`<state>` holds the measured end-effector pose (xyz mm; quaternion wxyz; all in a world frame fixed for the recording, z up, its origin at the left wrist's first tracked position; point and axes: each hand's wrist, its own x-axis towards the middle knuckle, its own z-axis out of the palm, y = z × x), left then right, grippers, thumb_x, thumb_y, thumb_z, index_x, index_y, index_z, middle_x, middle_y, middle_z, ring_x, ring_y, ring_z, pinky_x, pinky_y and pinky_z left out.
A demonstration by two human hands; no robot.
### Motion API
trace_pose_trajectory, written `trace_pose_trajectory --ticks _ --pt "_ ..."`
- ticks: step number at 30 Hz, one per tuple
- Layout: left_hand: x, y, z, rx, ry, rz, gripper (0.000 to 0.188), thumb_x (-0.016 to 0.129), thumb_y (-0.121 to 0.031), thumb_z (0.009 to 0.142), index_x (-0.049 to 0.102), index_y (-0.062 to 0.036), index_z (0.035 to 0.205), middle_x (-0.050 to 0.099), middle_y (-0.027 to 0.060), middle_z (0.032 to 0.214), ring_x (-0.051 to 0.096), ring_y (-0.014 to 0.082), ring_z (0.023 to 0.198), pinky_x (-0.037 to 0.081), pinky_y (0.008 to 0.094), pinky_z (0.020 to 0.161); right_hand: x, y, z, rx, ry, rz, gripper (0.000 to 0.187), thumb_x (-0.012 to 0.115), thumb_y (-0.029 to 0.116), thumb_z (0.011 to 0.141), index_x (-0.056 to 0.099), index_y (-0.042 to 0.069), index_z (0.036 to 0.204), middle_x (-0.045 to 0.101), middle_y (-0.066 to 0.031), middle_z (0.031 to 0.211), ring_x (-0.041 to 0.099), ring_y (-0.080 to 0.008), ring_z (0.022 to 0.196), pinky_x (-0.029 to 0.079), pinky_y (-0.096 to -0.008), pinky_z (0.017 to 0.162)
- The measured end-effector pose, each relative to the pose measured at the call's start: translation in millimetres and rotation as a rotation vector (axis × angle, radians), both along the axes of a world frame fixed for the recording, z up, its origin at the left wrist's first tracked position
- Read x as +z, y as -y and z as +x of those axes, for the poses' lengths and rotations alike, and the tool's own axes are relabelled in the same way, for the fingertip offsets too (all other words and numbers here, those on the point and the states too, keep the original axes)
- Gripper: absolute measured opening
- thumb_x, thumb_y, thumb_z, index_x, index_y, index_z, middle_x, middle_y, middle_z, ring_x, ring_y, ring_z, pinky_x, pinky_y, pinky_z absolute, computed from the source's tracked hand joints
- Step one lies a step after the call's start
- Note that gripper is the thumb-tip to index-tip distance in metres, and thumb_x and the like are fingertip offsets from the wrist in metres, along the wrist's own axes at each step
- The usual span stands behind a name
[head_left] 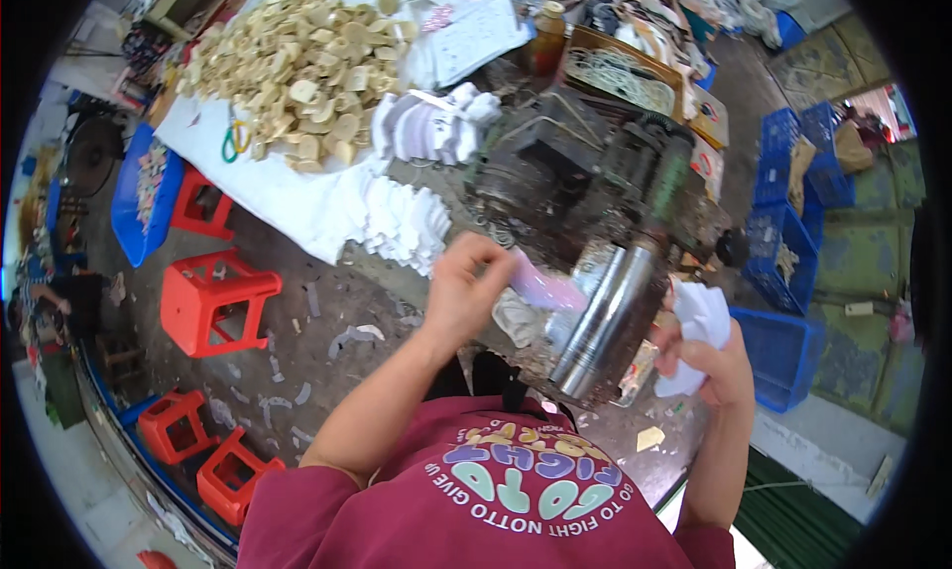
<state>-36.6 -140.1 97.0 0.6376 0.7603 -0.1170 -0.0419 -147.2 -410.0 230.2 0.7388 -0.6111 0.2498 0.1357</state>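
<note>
My left hand [470, 287] is closed in a pinch on the left end of a thin pink piece [547, 288], whose other end lies against the shiny metal rollers [607, 321] of a dark, greasy machine [555, 158]. Beyond the rollers, my right hand [722, 367] has its thumb and fingers closed on a white piece of sheet material [700, 323]; I cannot tell if it is one layer or several. Rows of white cut pieces [402, 217] lie overlapped on the bench just past my left hand. Behind them stand pale lilac-and-white pieces [436, 125] in a stack.
A heap of cream-coloured pads [297, 73] covers the far bench, with green-handled scissors [235, 141] beside it. Red stools [218, 296] and scraps stand or lie on the floor to the left. Blue crates [778, 356] are at the right. A jar [548, 36] stands behind the machine.
</note>
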Motion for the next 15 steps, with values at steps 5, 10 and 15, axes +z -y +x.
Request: trace_pose_trajectory --ticks 5,10,15 --pt "-48 -112 94 0.458 0.501 0.559 0.004 0.069 -0.005 0.079 0.066 -0.0035 0.082 0.060 0.0103 0.077 0.059 0.0300 0.073 0.045 0.0382 0.066 -3 -4 -6 0.004 0.067 0.195 0.076 0.075 0.019 0.064 0.046 -0.004 0.130 0.058 -0.0093 0.075 0.057 -0.0183 0.056 0.050 -0.0348 0.064" --pt "-104 -153 93 0.060 0.279 1.062 0.015 0.067 -0.016 0.080 0.067 -0.0061 0.092 0.061 0.0113 0.101 0.056 0.0294 0.098 0.039 0.0475 0.087 6 -26 4 -0.056 0.101 0.265 0.087 0.074 0.012 0.061 0.034 -0.004 0.137 0.054 -0.0055 0.073 0.054 -0.0168 0.059 0.051 -0.0360 0.068" --pt "-75 -97 48 0.393 0.503 0.852 0.041 0.061 -0.005 0.079 0.059 -0.0053 0.119 0.051 0.0239 0.123 0.047 0.0406 0.117 0.031 0.0506 0.101 10 -33 7 0.029 -0.003 -0.103 0.069 0.082 0.010 0.066 0.051 0.001 0.126 0.060 -0.0006 0.095 0.057 -0.0097 0.085 0.046 -0.0249 0.077"
